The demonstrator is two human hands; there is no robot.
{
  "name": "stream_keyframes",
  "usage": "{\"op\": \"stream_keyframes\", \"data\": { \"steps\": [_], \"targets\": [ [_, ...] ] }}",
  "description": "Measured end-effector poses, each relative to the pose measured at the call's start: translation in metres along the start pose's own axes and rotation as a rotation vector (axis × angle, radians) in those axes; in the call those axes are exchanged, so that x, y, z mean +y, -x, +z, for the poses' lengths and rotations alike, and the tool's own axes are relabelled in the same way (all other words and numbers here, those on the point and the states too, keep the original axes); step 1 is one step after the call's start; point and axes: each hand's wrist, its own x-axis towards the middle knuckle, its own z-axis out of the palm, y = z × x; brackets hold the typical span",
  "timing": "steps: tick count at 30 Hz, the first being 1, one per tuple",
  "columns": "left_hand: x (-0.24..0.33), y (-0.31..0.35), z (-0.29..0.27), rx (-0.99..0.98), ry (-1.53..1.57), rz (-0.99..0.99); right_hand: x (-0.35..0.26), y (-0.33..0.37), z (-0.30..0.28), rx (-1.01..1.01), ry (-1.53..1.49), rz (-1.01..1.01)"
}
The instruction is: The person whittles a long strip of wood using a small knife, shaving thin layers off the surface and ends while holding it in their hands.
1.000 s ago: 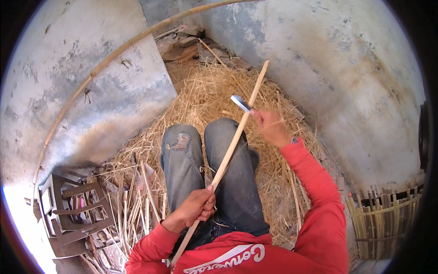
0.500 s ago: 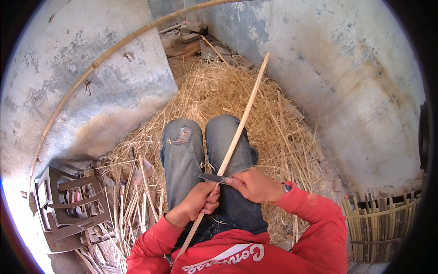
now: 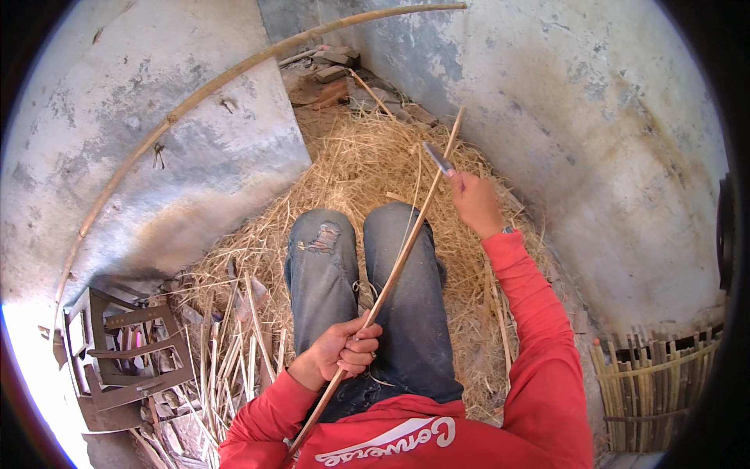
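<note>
Your left hand [image 3: 341,349] is clenched round the lower part of the cane [image 3: 398,262], which slants up across your jeans [image 3: 406,313] toward the wall [image 3: 578,148]. Your right hand [image 3: 473,199] grips the knife [image 3: 438,158], blade up near the cane's top end, over the straw [image 3: 351,172]. Looks like end of a shaving stroke; next, bring the blade down near the left hand and reset.

Bright, even daylight. Strong white glare burns out lower left rim. Soft shadows only, under the legs [image 3: 367,289] on the straw [image 3: 367,156]. Centre sharp; fisheye bends the long pole [image 3: 195,98]; black vignette rings the frame.
</note>
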Motion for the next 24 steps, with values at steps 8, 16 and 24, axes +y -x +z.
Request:
{"op": "stream_keyframes", "data": {
  "steps": [8, 16, 24],
  "targets": [
    [0.002, 0.005, 0.013, 0.183, -0.075, 0.089, -0.055, 0.076, -0.012, -0.334, -0.144, -0.139],
    [0.004, -0.01, 0.008, 0.218, -0.142, 0.119, -0.106, 0.156, -0.038, -0.661, -0.48, -0.132],
    [0.004, 0.012, 0.081, 0.736, -0.889, 0.46, -0.076, 0.12, -0.064, -0.418, -1.295, 0.606]
  ]
}}
